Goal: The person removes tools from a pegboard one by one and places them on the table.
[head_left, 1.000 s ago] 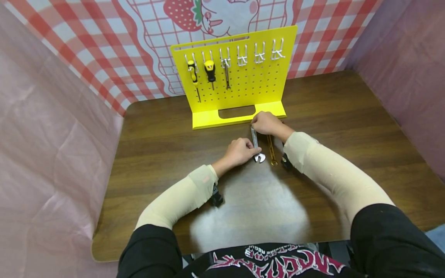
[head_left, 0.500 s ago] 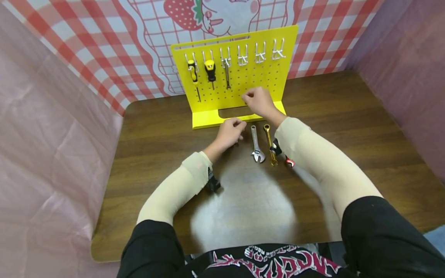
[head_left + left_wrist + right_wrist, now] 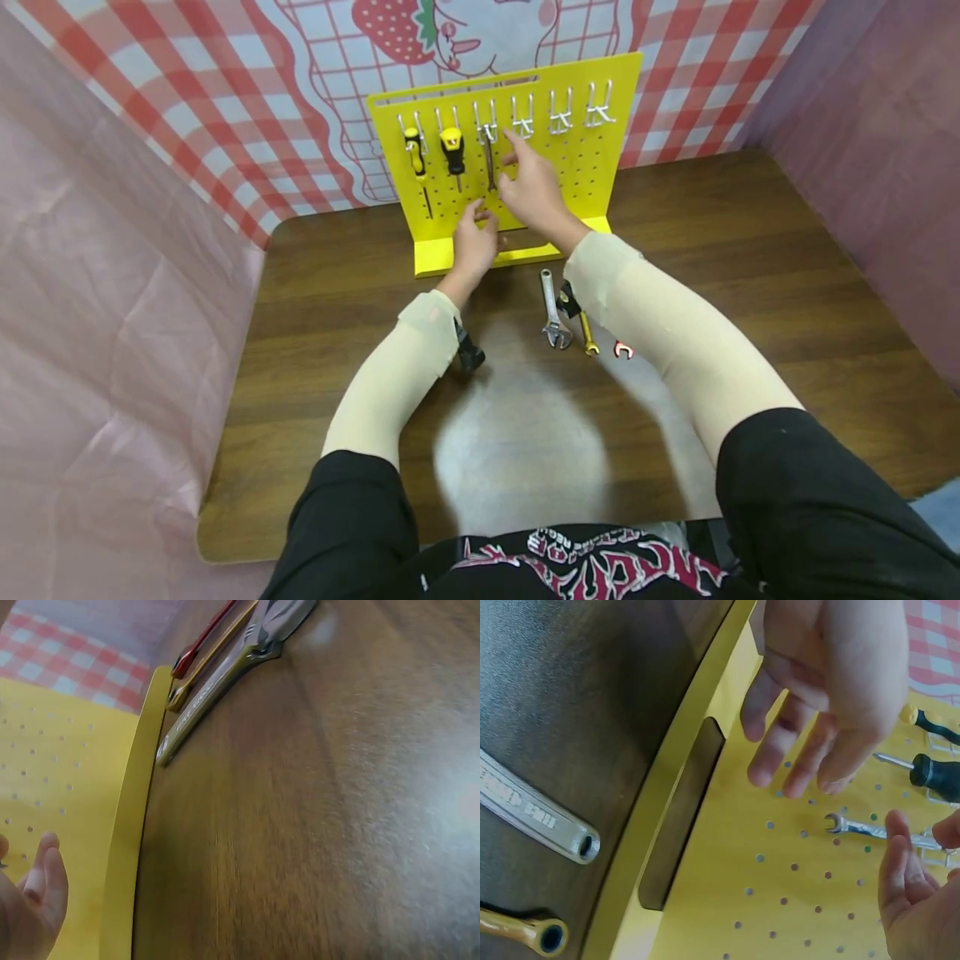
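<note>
Fingers [image 3: 514, 138] apart, both hands empty at yellow pegboard [image 3: 577, 179]; brown wooden table [image 3: 750, 275] (checked backdrop [image 3: 225, 108]).

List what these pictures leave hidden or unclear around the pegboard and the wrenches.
- Red wrench: head view shows only its jaw end; the right forearm covers the rest.
- Gold wrench: upper part hidden by the same forearm.
- Left hand: whether it touches the yellow pegboard is unclear; left wrist view cuts it off at the frame edge.
- Right hand: fingertip contact with the hooks unclear.

Two screwdrivers [image 3: 435, 158] hang left on the board; silver [image 3: 552, 310], gold [image 3: 586, 332] and red [image 3: 622, 349] wrenches lie on the table [image 3: 750, 275]
</note>
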Motion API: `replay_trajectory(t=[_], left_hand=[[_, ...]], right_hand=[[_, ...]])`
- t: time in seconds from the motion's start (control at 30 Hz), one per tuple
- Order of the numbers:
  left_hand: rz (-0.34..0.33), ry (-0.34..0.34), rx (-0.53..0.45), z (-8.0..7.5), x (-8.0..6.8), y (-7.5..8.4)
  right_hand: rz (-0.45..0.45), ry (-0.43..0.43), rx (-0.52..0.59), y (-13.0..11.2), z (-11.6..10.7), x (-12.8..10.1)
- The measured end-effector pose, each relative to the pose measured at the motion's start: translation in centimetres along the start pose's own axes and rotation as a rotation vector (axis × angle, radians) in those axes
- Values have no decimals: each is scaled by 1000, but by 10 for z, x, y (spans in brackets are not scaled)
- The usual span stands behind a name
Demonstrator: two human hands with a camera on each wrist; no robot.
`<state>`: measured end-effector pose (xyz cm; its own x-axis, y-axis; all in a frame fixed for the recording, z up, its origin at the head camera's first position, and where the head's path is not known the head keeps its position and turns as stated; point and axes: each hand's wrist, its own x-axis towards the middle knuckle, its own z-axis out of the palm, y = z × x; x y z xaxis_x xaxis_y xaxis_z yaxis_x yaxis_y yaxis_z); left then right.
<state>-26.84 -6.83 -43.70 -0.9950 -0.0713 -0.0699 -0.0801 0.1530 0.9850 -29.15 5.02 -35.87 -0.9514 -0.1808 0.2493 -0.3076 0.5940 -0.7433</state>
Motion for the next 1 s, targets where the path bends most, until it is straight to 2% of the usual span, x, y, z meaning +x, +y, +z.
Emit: replay_trajectory(t=[0.07,0.2,0.37,0.47,0.6,0.7,0.8,1.0], left_hand=[[-16,19,-29,1,2,0],[-2,24,-41,3,6,0],[26,22,-6,5,10,1],[16,35,7,7,12,1],[13,47,-8,9,13,0],[36,50,-5,9,13,0],[68,56,4,7,13,0],[139,61,-12,7,13,-1]], right_hand=[[-7,-26,-36,-4,0,3],[-18,-75,-98,-13,-5,11],[9,-121,-178,-23,-9,18],[34,-149,-207,-27,-8,19],[21,-129,-227,-28,-6,20],[-17,-98,-248,-28,-5,21],[-55,-75,-256,-27,-5,20],[-65,-23,-222,-26,-6,17]])
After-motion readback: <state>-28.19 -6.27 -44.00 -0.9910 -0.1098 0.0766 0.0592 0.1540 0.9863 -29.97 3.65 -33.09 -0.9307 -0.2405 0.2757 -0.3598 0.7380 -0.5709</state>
